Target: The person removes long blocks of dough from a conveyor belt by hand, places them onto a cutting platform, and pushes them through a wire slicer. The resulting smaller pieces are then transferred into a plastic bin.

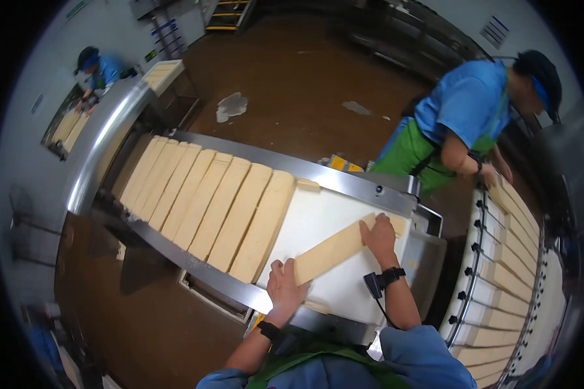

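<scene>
A long, flat, pale dough strip (331,251) lies slantwise over the white conveyor belt (315,214), with one of my hands at each end. My left hand (285,288) has its fingers around the near left end. At the far right end, my right hand (379,237) grips the strip, thumb on the near side. Left of it, several similar dough strips (230,211) lie side by side in a row along the belt. Small dough pieces sit by the belt edges, one at the far edge (308,185) and one at the near edge (316,307).
Metal side rails (344,178) border the belt, and a curved steel hood (104,146) spans its left end. On the right, a co-worker in a green apron (428,152) bends over a curved conveyor (503,285) carrying more dough strips. A grey bin (428,259) stands between the conveyors.
</scene>
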`<state>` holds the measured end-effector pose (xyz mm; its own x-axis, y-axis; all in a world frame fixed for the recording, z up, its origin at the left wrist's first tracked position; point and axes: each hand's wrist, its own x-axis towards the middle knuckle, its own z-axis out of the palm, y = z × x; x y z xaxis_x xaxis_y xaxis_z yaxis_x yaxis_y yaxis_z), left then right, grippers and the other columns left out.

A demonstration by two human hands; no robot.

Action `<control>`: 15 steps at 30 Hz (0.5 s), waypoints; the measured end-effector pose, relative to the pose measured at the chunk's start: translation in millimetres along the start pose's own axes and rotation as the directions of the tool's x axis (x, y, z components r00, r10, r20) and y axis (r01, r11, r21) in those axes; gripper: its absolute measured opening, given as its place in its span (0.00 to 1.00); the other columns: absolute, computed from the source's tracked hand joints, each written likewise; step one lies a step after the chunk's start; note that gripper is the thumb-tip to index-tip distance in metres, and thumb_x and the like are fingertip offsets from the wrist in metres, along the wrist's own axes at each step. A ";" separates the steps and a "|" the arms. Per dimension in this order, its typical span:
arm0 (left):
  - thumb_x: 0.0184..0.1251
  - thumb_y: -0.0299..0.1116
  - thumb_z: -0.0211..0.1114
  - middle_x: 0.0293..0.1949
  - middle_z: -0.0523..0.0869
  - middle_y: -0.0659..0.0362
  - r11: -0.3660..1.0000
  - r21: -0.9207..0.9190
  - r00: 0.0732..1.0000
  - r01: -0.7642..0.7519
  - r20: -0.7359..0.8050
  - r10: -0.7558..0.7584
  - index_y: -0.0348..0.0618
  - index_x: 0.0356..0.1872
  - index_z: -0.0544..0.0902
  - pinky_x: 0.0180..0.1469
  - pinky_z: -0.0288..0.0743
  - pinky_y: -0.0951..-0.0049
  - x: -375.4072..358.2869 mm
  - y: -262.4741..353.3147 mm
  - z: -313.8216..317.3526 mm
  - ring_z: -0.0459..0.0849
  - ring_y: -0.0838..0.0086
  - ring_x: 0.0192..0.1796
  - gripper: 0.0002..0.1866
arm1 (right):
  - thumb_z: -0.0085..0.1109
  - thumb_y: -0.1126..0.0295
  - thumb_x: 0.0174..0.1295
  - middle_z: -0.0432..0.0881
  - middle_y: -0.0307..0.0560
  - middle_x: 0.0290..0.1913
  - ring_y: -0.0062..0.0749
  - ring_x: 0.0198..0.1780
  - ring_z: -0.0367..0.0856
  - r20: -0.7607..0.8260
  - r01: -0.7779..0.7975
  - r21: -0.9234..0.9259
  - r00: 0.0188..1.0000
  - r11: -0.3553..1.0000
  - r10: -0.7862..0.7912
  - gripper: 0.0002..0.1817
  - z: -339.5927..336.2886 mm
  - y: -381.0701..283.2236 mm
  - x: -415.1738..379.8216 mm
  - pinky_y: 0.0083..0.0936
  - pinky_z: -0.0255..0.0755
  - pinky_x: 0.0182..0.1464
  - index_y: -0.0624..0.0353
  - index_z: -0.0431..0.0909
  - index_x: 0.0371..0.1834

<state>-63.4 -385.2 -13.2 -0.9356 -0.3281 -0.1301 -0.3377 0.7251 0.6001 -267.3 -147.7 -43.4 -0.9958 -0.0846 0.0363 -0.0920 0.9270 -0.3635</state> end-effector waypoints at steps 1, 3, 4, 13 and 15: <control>0.49 0.40 0.83 0.61 0.71 0.42 0.998 0.038 0.997 -0.047 0.062 0.044 0.50 0.70 0.72 0.58 0.77 0.48 4.1 7.5 -3.7 0.77 0.45 0.61 0.44 | 0.68 0.45 0.64 0.83 0.68 0.51 0.62 0.58 0.81 -0.025 -0.099 0.036 0.995 0.994 0.100 0.36 -13.5 8.2 -14.4 0.56 0.72 0.64 0.73 0.78 0.56; 0.49 0.43 0.83 0.65 0.71 0.41 0.998 0.057 0.976 -0.034 0.218 0.021 0.49 0.70 0.72 0.63 0.74 0.46 11.2 11.3 -2.7 0.75 0.45 0.64 0.45 | 0.65 0.45 0.67 0.83 0.73 0.52 0.66 0.58 0.80 -0.197 -0.098 -0.097 0.977 0.990 0.077 0.37 2.2 35.6 -39.5 0.54 0.71 0.66 0.75 0.76 0.58; 0.49 0.44 0.82 0.66 0.71 0.40 0.992 0.110 0.983 -0.063 0.178 0.043 0.48 0.71 0.71 0.66 0.71 0.45 12.5 4.8 9.4 0.74 0.44 0.66 0.45 | 0.64 0.45 0.68 0.82 0.75 0.53 0.66 0.59 0.80 -0.310 -0.027 -0.286 0.948 0.958 -0.065 0.38 31.8 55.7 -46.7 0.54 0.70 0.67 0.77 0.74 0.60; 0.44 0.31 0.82 0.64 0.73 0.40 0.936 0.097 0.939 -0.338 0.101 0.329 0.45 0.65 0.74 0.67 0.71 0.48 -18.6 38.9 46.0 0.75 0.42 0.64 0.41 | 0.67 0.54 0.64 0.74 0.68 0.57 0.62 0.59 0.72 -0.338 -0.246 0.310 0.874 0.918 0.348 0.36 -55.6 43.5 -146.3 0.52 0.67 0.63 0.72 0.70 0.66; 0.47 0.29 0.81 0.65 0.72 0.42 0.911 0.026 0.911 -0.412 0.012 0.412 0.46 0.66 0.74 0.66 0.72 0.50 -44.4 70.5 59.2 0.76 0.42 0.62 0.40 | 0.67 0.55 0.64 0.72 0.67 0.59 0.62 0.62 0.69 -0.377 -0.341 0.370 0.795 0.864 0.475 0.35 -88.4 72.4 -189.5 0.52 0.66 0.65 0.72 0.70 0.65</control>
<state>-51.7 -283.7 -11.8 -0.9928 0.0069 0.1194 0.0754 0.8114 0.5796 -85.0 -32.3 5.7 -0.8345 0.5107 0.2067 0.2590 0.6948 -0.6709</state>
